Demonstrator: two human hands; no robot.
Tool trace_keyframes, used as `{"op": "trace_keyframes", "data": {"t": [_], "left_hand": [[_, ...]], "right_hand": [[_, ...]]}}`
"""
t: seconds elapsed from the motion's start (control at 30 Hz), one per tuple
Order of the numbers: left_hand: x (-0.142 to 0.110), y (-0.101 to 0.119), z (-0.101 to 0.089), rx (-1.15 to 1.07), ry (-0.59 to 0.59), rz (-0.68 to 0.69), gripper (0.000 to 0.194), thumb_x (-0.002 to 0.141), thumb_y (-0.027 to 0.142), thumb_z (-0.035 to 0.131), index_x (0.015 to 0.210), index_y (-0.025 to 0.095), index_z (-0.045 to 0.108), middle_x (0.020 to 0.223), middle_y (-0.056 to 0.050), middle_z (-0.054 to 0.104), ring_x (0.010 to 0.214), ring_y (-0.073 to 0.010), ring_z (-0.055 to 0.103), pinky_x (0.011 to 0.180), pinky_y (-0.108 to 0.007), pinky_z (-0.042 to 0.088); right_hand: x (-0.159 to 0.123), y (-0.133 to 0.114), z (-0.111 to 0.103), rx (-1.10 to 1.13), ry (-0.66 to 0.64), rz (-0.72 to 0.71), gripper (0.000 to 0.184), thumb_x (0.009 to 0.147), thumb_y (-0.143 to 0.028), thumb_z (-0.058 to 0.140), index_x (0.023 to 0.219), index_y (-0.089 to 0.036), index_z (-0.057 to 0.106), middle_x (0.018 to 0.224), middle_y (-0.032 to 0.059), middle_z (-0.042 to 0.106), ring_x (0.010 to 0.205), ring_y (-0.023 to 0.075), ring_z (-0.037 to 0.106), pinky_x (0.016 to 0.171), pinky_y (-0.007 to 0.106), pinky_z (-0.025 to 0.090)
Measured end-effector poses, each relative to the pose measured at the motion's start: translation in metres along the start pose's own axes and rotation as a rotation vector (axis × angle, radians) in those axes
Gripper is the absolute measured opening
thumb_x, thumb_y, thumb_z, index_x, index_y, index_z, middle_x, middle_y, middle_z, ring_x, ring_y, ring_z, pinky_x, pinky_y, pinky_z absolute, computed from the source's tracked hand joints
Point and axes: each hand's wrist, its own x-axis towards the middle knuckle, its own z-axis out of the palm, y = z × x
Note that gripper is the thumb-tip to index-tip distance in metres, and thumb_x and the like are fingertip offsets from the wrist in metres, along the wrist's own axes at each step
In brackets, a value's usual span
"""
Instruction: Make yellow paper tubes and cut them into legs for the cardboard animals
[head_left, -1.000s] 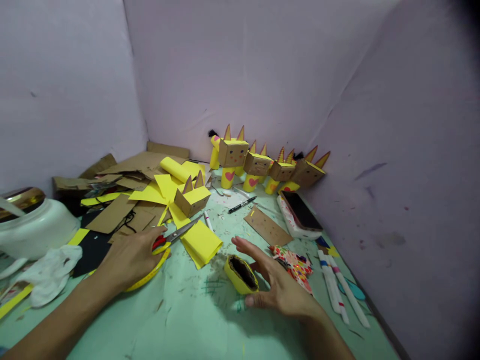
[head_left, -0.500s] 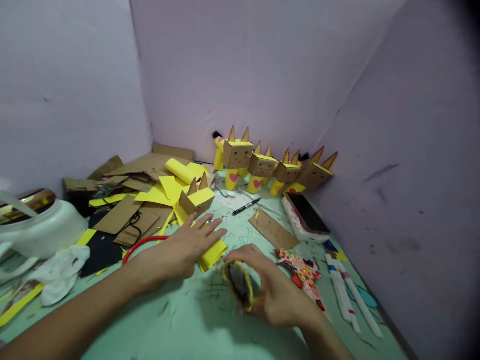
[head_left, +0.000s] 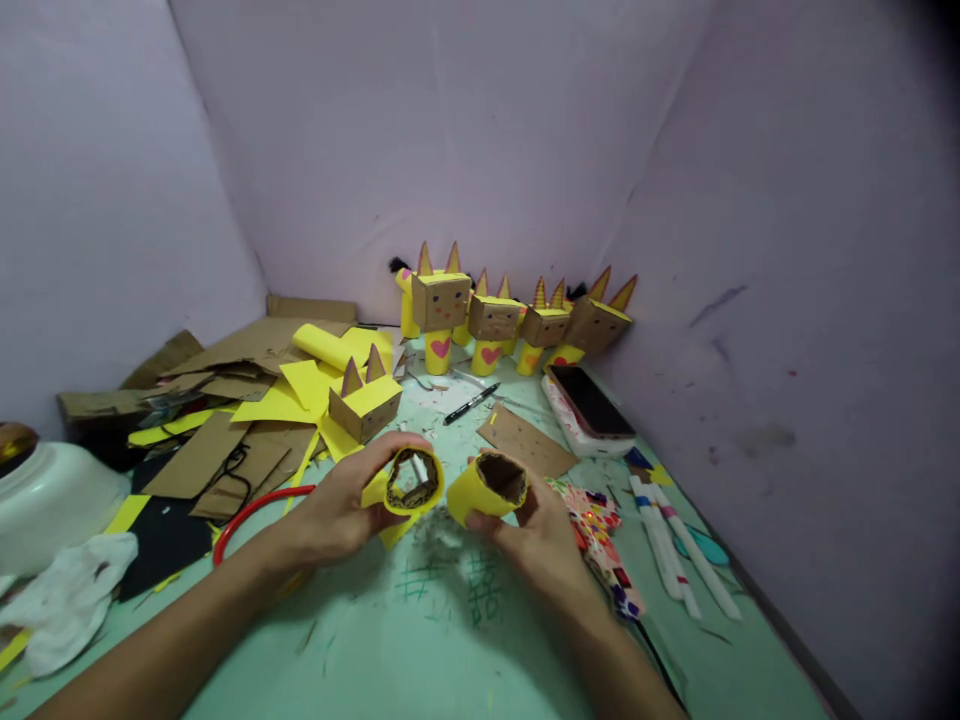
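In my left hand (head_left: 349,510) is a yellow-covered cardboard tube (head_left: 441,478), its open end facing me and something whitish visible inside. My right hand (head_left: 536,530) grips a second yellow cardboard tube (head_left: 474,492), tilted, with a brown hollow interior. The two tubes are held side by side, a small gap between them. Just beyond my left hand sits a cardboard box head (head_left: 366,408) with a yellow top and two pointed ears. A flat cardboard piece (head_left: 525,440) lies beyond my right hand.
Several cardboard figures (head_left: 441,300) with yellow tube bodies stand by the back wall. Cardboard scraps and yellow paper (head_left: 277,400) heap up at left, near a white pot (head_left: 60,510). A phone (head_left: 592,400), white markers (head_left: 667,550), a patterned glue gun-like item (head_left: 596,540) and a pen (head_left: 471,403) lie around.
My left hand, earlier spread over yellow paper, now holds a tube. My right hand has raised and turned its tube. The camera view has shifted right.
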Motion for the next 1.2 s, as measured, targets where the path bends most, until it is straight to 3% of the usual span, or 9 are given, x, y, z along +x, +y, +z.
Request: {"op": "trace_keyframes", "data": {"t": [0.1,0.2,0.4,0.53,0.67,0.73,0.87,0.93,1.2], "left_hand": [[0.004,-0.007,0.016,-0.244,0.041,-0.124,0.042,0.067,0.022,0.069,0.105,0.017,0.051,0.104,-0.006,0.061,0.098,-0.0221,0.057,0.086,-0.032,0.045],[0.006,-0.013,0.038,-0.531,0.09,-0.209,0.053,0.06,0.026,0.074,0.105,0.016,0.049,0.1,-0.006,0.061,0.095,-0.023,0.058,0.081,-0.032,0.047],[0.002,-0.002,0.058,-0.425,0.165,-0.27,0.045,0.058,0.021,0.073,0.097,0.017,0.052,0.092,-0.004,0.061,0.088,-0.0217,0.058,0.077,-0.032,0.047],[-0.007,0.003,0.056,-0.604,0.254,-0.216,0.048,0.058,0.031,0.075,0.097,0.017,0.051,0.088,-0.003,0.061,0.081,-0.0198,0.058,0.071,-0.03,0.047],[-0.007,0.001,0.059,-0.864,-0.026,-0.272,0.056,0.056,0.038,0.076,0.1,0.015,0.05,0.081,-0.002,0.06,0.072,-0.0168,0.056,0.063,-0.027,0.045],[0.0,-0.004,0.06,-0.823,-0.08,-0.297,0.053,0.056,0.037,0.076,0.097,0.015,0.052,0.081,-0.002,0.059,0.073,-0.0166,0.055,0.063,-0.027,0.044],[0.019,-0.016,0.052,-0.544,0.166,-0.207,0.054,0.06,0.035,0.074,0.105,0.016,0.05,0.094,-0.005,0.061,0.085,-0.0199,0.057,0.072,-0.03,0.045],[0.022,-0.018,0.048,-0.488,0.219,-0.189,0.055,0.059,0.033,0.074,0.106,0.016,0.05,0.098,-0.005,0.06,0.09,-0.021,0.056,0.077,-0.032,0.045],[-0.006,-0.008,0.068,-0.413,0.127,-0.284,0.048,0.061,0.02,0.07,0.104,0.018,0.05,0.097,-0.004,0.062,0.091,-0.0216,0.057,0.08,-0.033,0.045]], "right_hand": [[-0.002,0.0,0.0,-0.052,-0.017,-0.027,0.047,0.056,-0.018,0.075,0.101,-0.018,0.062,0.104,0.0075,0.068,0.099,0.0262,0.061,0.092,0.041,0.044],[-0.003,0.002,-0.002,-0.076,-0.01,-0.021,0.049,0.056,-0.019,0.074,0.104,-0.017,0.061,0.104,0.0079,0.067,0.099,0.0263,0.06,0.089,0.04,0.046],[-0.004,0.008,-0.004,-0.175,-0.114,-0.011,0.044,0.055,-0.011,0.07,0.098,-0.019,0.062,0.094,0.0034,0.068,0.089,0.0232,0.062,0.082,0.037,0.048],[-0.01,0.007,-0.01,-0.089,0.048,0.038,0.052,0.052,-0.022,0.077,0.101,-0.019,0.06,0.102,0.0076,0.067,0.093,0.0267,0.062,0.085,0.041,0.048],[-0.018,0.008,-0.02,-0.036,0.253,0.012,0.058,0.052,-0.032,0.08,0.104,-0.018,0.058,0.104,0.0108,0.066,0.095,0.0288,0.061,0.085,0.044,0.048],[-0.02,0.01,-0.021,-0.025,0.241,0.008,0.057,0.053,-0.032,0.08,0.104,-0.018,0.058,0.102,0.0103,0.066,0.095,0.0284,0.061,0.083,0.043,0.049],[-0.02,0.01,-0.014,-0.054,0.213,0.042,0.057,0.052,-0.03,0.079,0.103,-0.017,0.059,0.1,0.0108,0.067,0.092,0.0284,0.063,0.081,0.043,0.05],[-0.019,0.009,-0.009,-0.073,0.181,0.04,0.058,0.052,-0.03,0.079,0.104,-0.017,0.059,0.102,0.0109,0.066,0.093,0.0283,0.063,0.083,0.043,0.05],[-0.02,0.023,-0.001,-0.16,-0.009,-0.026,0.047,0.059,-0.019,0.072,0.104,-0.02,0.059,0.1,0.0049,0.067,0.093,0.0234,0.062,0.083,0.035,0.048]]}}
